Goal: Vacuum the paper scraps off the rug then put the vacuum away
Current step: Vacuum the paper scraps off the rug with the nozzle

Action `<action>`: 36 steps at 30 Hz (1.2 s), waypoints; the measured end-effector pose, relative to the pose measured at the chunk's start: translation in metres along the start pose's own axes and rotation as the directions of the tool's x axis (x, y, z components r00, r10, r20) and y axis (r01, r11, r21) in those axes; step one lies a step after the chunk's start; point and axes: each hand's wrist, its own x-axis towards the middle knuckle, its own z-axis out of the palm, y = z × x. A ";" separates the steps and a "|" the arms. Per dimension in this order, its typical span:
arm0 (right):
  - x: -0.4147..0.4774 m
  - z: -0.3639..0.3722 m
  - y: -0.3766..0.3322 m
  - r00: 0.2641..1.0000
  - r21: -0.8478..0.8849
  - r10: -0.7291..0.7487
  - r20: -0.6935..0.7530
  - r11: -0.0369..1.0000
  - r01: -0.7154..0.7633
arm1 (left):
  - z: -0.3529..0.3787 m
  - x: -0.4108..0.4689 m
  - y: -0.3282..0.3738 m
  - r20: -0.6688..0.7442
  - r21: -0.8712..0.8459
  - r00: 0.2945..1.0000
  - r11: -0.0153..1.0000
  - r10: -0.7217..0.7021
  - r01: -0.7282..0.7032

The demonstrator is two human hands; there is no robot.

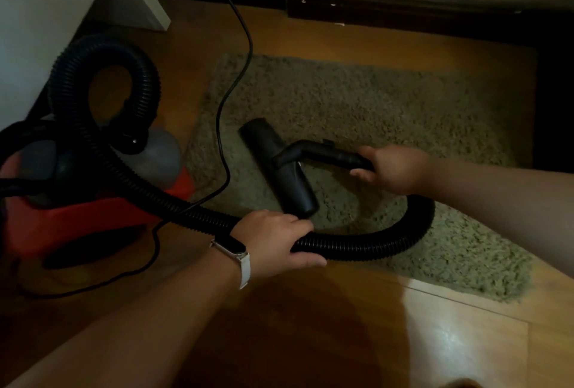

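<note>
Dim room, head view down at the floor.

- Rug [388, 102]: olive shag, lying on wooden floor [310, 341]. No paper scraps show on its pile, though the light is poor and the far right edge is in shadow. A few pale flecks sit by the skirting board [403, 11], off the rug; cannot tell what they are.
- Floor nozzle [279, 170]: black, flat on the rug near its left edge, lying on a diagonal.
- Right hand [394, 168]: curled round the curved handle tube [326, 154] that joins the nozzle.
- Left hand [273, 238]: wrapped round the ribbed hose [372, 248] just off the rug's near edge, fingers over the top and thumb under. Wristband [231, 252] on that wrist.
- The hose loops from the handle, round past the rug's near edge, through the left hand, then up in a coil to the canister.
- Vacuum canister [93, 216]: red with a grey top, on bare floor beside the rug's left edge, against white furniture [46, 15].
- Power cord [230, 77]: crosses the rug's left edge and runs up out of view.

Judgement: the vacuuming step looks at or near its end, given the clean-looking pile. The next move calls for a last check of the shadowed right side, then lifting the nozzle, gathering the hose and freeing the cord before the canister is carried off. The cord lies under the hose, so it could snag.
</note>
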 end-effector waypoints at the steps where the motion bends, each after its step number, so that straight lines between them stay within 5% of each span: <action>1: -0.003 0.000 0.006 1.000 0.013 0.014 -0.004 1.000 -0.014 | -0.001 0.004 0.001 0.009 0.004 1.000 1.000 -0.016 0.016; 12: -0.037 0.002 0.057 0.982 0.120 0.190 -0.007 0.975 -0.188 | -0.004 0.036 0.021 0.023 0.023 0.999 0.999 0.024 -0.025; 36: -0.033 0.015 0.056 0.976 0.329 0.213 -0.037 0.925 -0.189 | -0.003 0.024 0.015 0.001 0.003 1.000 1.000 0.014 -0.014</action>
